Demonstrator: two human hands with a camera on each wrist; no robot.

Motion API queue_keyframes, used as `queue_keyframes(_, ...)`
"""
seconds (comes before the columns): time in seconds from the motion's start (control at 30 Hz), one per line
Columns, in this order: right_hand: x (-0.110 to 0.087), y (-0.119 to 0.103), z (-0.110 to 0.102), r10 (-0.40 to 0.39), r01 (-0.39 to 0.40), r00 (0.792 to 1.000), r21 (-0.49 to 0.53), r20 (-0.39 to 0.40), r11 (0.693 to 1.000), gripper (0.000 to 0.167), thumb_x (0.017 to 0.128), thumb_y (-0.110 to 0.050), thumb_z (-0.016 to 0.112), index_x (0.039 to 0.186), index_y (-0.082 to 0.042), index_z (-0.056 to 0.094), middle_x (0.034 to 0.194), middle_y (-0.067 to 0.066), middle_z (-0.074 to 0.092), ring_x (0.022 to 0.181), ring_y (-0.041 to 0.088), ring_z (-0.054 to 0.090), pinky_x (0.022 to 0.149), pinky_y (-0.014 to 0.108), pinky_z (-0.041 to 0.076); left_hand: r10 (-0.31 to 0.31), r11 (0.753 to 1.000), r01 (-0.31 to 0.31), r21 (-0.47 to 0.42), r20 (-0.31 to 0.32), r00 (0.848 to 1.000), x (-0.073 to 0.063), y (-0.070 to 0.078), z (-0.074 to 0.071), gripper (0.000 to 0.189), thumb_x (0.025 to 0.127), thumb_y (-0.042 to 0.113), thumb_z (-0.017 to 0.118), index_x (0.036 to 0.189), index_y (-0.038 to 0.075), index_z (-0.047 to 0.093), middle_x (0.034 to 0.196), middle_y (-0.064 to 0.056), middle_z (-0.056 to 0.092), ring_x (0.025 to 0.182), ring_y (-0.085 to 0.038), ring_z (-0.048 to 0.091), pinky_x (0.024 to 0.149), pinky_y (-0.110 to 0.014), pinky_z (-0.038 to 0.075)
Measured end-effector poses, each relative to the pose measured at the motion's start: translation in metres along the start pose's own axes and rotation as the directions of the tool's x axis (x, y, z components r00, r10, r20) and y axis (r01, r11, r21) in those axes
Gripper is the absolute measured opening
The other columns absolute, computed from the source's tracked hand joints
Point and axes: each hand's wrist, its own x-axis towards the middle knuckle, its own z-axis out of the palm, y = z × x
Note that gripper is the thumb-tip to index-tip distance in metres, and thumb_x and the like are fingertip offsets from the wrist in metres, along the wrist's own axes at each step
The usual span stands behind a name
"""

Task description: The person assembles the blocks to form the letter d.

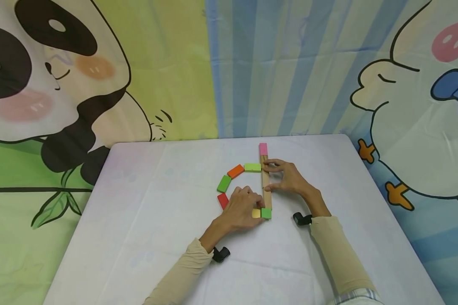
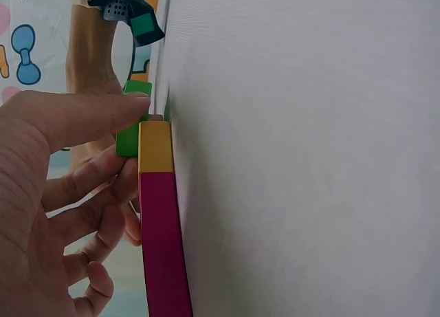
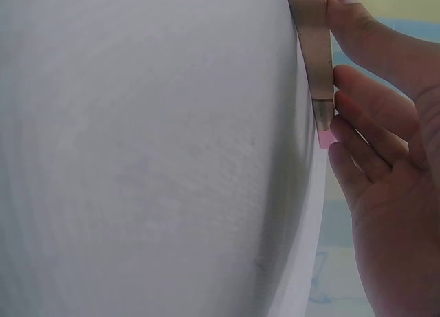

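My left hand (image 1: 239, 211) pinches a green block (image 1: 266, 213) between thumb and forefinger, at the near end of a wooden strip (image 1: 267, 199). In the left wrist view this block stands beside a yellow block (image 2: 156, 146), its upper side farther from the table. A magenta block (image 2: 165, 241) adjoins the yellow one. My right hand (image 1: 291, 180) touches the strip's right side with thumb and fingertips, fingers extended rather than wrapped round it. At the strip's far end lies a pink block (image 1: 263, 149), also visible beyond the fingers in the right wrist view.
Left of the strip curves a row of blocks: lime green (image 1: 252, 167), orange (image 1: 235, 171), green (image 1: 224, 184) and red (image 1: 223, 201). My left hand covers part of this row. The white table (image 1: 156, 237) extends to cartoon-printed curtains (image 1: 275, 72). Each wrist wears a black camera.
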Motion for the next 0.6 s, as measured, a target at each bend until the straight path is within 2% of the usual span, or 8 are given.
queue_keyframes(0.6,-0.0007,0.0002,0.0002,0.002,-0.002,1.0,0.011,-0.001,1.0,0.081,0.072,-0.025,0.105,0.143,-0.007,0.07,0.16,0.013,0.061,0.156,0.042,0.047,0.128,0.066,0.033,-0.018,0.999,0.017,0.027,0.025,1.0,-0.0011,-0.0024,0.0027,0.026,0.083,0.039,0.091,0.102,0.028,0.078,0.09,0.016,0.07,0.096,-0.011,0.056,0.09,-0.034,0.039)
